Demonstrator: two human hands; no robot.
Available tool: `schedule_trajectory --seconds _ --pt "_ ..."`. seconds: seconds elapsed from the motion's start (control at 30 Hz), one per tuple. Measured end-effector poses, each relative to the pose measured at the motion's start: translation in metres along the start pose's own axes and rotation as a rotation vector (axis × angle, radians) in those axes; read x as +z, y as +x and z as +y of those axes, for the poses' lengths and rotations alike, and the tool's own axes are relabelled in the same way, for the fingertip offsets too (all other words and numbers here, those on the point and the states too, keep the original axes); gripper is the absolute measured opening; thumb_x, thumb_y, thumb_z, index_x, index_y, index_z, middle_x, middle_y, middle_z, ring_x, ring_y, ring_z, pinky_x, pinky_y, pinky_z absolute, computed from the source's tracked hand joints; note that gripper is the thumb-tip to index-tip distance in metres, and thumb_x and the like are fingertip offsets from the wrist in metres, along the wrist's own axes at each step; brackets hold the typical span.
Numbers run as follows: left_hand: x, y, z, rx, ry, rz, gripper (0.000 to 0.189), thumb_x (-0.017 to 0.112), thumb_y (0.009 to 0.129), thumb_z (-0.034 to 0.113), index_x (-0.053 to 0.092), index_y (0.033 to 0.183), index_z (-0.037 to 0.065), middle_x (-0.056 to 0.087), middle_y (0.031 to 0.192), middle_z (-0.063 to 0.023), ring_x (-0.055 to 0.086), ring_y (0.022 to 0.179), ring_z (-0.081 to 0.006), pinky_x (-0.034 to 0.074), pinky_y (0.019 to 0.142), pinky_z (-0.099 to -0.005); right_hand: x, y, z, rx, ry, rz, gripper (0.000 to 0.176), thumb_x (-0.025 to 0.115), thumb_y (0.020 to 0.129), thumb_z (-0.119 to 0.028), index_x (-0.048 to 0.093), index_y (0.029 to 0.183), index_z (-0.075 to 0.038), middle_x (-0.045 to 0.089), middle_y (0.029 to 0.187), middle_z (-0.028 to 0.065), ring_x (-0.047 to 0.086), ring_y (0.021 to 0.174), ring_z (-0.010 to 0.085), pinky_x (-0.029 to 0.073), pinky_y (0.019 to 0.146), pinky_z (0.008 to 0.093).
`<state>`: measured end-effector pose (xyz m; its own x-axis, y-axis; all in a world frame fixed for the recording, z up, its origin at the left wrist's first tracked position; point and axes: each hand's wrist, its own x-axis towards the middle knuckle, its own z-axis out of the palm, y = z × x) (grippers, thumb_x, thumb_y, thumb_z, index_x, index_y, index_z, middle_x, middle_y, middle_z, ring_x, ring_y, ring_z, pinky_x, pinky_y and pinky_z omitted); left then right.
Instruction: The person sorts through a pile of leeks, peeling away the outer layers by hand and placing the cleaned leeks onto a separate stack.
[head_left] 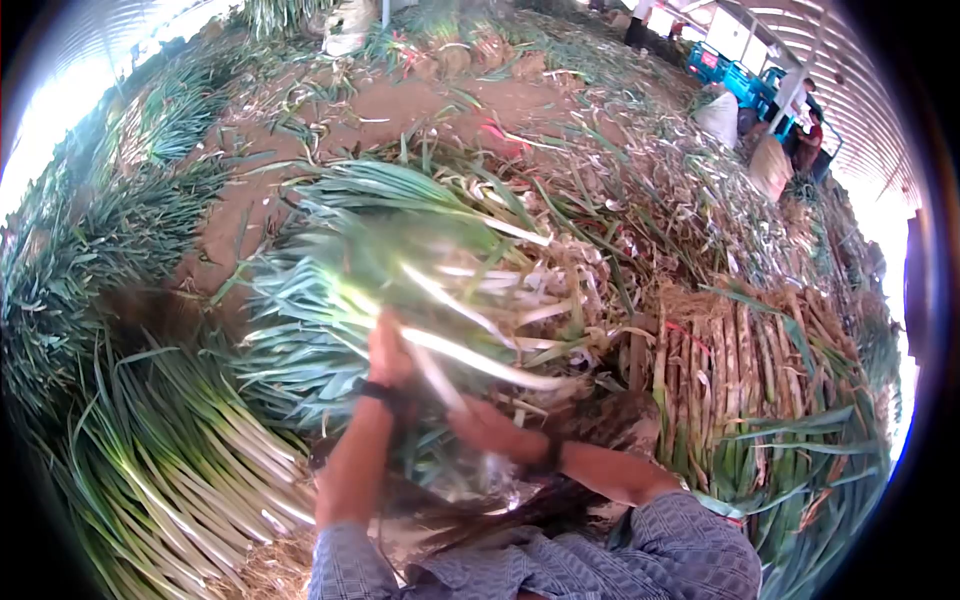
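My left hand (pixel 388 352) is wrapped round a long green onion (pixel 434 372), near where its white stalk turns to leaf. My right hand (pixel 490 428), blurred by motion, closes on the lower end of the same stalk. Just beyond both hands lies a loose pile of green onions (pixel 310 290), leaves to the left and white stalks to the right. One bright white stalk (pixel 490 362) lies right beside my left hand. Dark bands circle both wrists.
Trimmed green onions (pixel 200 475) lie in a row at lower left. A stack of brownish, untrimmed green onions (pixel 735 370) stands at right. Peeled scraps (pixel 690 200) cover the ground behind. Sacks (pixel 770 168), a blue vehicle (pixel 735 78) and people (pixel 808 135) are at upper right.
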<state>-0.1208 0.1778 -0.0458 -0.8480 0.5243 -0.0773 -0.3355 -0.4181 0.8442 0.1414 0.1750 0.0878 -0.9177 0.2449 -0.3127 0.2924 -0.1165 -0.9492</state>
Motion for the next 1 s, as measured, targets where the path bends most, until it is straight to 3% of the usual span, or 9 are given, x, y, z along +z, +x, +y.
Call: schedule_trajectory --seconds 0.17,0.37,0.5,0.53,0.6,0.67,0.73,0.8,1.0 --pt "0.060 -0.055 0.116 -0.456 -0.209 0.007 0.017 0.059 0.093 0.020 0.052 0.082 0.009 0.048 0.067 -0.0022 0.049 0.053 -0.0191 0.045 0.054 -0.0372 0.004 0.000 0.011 -0.213 0.013 0.019 0.029 0.057 0.102 -0.029 0.052 0.107 -0.001 0.051 0.088 0.0019 0.049 0.079 0.0098 0.046 0.070 0.0286" --pt "-0.022 0.034 0.122 -0.221 -0.241 0.179 0.018 0.062 0.092 0.022 0.052 0.080 0.011 0.050 0.066 -0.0030 0.052 0.055 -0.0187 0.048 0.053 -0.0346 -0.020 -0.102 0.012 0.123 -0.775 -0.762 0.014 0.059 0.095 -0.016 0.056 0.097 -0.002 0.061 0.099 0.0103 0.059 0.101 0.0250 0.051 0.085 0.0434" --pt "-0.096 0.055 0.043 0.422 0.603 -0.080 0.029 0.065 0.082 0.001 0.056 0.109 0.004 0.060 0.078 -0.0094 0.061 0.069 -0.0236 0.052 0.062 -0.0369 -0.111 -0.027 -0.005 -0.493 -1.123 -0.152 0.019 0.060 0.089 -0.014 0.064 0.099 0.002 0.066 0.108 0.0173 0.063 0.095 0.0300 0.054 0.082 0.0418" --pt "-0.112 0.057 0.027 0.489 0.697 -0.134 0.042 0.066 0.079 -0.005 0.057 0.119 0.002 0.063 0.083 -0.0113 0.064 0.073 -0.0250 0.053 0.065 -0.0376 -0.122 -0.001 -0.024 -0.309 -1.111 -0.233 0.021 0.060 0.090 -0.014 0.064 0.102 0.002 0.066 0.107 0.0187 0.063 0.092 0.0295 0.055 0.083 0.0409" --pt "-0.120 0.075 0.000 0.432 0.552 -0.100 0.039 0.065 0.081 -0.004 0.057 0.118 0.002 0.063 0.084 -0.0119 0.062 0.073 -0.0246 0.053 0.065 -0.0375 -0.129 0.051 -0.032 -0.282 -0.943 0.220 0.015 0.055 0.092 -0.012 0.061 0.096 0.002 0.065 0.095 0.0183 0.063 0.086 0.0302 0.051 0.073 0.0429" --pt "-0.052 0.030 0.097 -0.333 -0.417 0.090 0.019 0.064 0.087 0.004 0.059 0.105 0.001 0.060 0.079 -0.0098 0.058 0.068 -0.0223 0.050 0.060 -0.0358 -0.169 0.115 0.023 -0.249 -1.005 0.347 0.019 0.055 0.089 -0.009 0.062 0.103 -0.001 0.066 0.097 0.0180 0.063 0.087 0.0345 0.050 0.075 0.0455" --pt "-0.060 0.031 0.086 -0.087 0.093 0.103 0.015 0.062 0.090 0.014 0.053 0.081 0.005 0.052 0.065 -0.0061 0.050 0.054 -0.0191 0.044 0.050 -0.0338 -0.191 0.158 0.077 -0.227 -1.134 0.449 0.022 0.055 0.086 -0.009 0.064 0.105 -0.003 0.066 0.097 0.0180 0.064 0.087 0.0370 0.051 0.077 0.0483" --pt "-0.023 0.006 0.133 -0.359 -0.009 0.170 0.022 0.061 0.088 0.018 0.052 0.073 0.006 0.048 0.059 -0.0059 0.048 0.048 -0.0183 0.043 0.046 -0.0349 -0.198 0.169 0.103 -0.472 -1.293 0.622 0.021 0.055 0.085 -0.011 0.066 0.102 -0.006 0.067 0.094 0.0184 0.064 0.085 0.0385 0.050 0.077 0.0514" --pt "-0.025 0.001 0.103 -0.353 0.119 0.076 0.015 0.066 0.089 0.017 0.053 0.083 0.012 0.050 0.066 -0.0003 0.048 0.051 -0.0148 0.044 0.045 -0.0350 -0.173 0.190 0.099 -0.096 -1.274 0.420 0.028 0.059 0.088 -0.018 0.066 0.111 -0.004 0.069 0.083 0.0173 0.068 0.080 0.0339 0.052 0.069 0.0495"
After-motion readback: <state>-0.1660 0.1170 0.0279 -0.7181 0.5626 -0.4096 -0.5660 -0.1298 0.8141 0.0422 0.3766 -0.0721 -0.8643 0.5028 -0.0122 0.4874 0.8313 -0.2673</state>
